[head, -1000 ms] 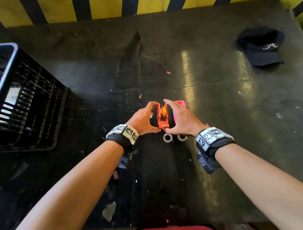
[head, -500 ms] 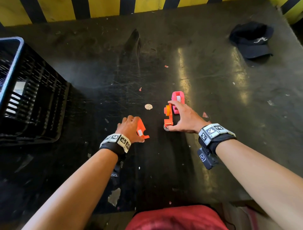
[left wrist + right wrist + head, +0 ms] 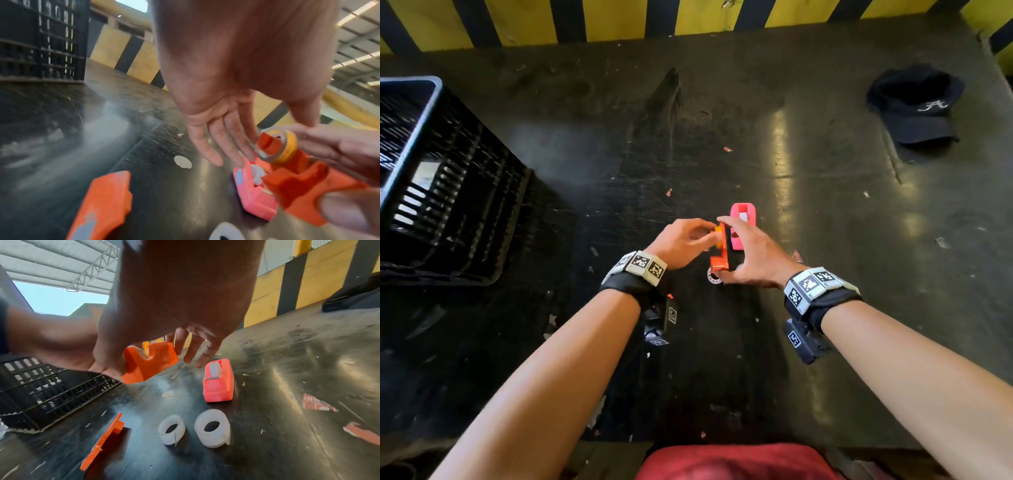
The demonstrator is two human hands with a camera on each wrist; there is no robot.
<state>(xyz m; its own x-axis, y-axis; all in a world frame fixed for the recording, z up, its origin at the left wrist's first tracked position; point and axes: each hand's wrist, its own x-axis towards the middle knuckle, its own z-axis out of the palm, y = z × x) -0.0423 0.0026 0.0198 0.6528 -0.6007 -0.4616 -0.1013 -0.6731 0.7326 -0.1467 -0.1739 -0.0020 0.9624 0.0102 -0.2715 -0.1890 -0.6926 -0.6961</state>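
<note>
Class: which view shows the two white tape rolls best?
Right wrist view: both white tape rolls lie in full sight. Head view: the right hand hides most of them. Left wrist view: only one edge, blurred.

The orange tape dispenser shell (image 3: 719, 255) in my fingers (image 3: 732, 226) is smooth, glossy plastic, as is the pink tape dispenser (image 3: 743, 219). The table (image 3: 825, 205) is dark, scratched, shiny in patches. At two o'clock, a matt cloth cap (image 3: 916, 106); at nine, a black plastic crate (image 3: 448, 192).
</note>
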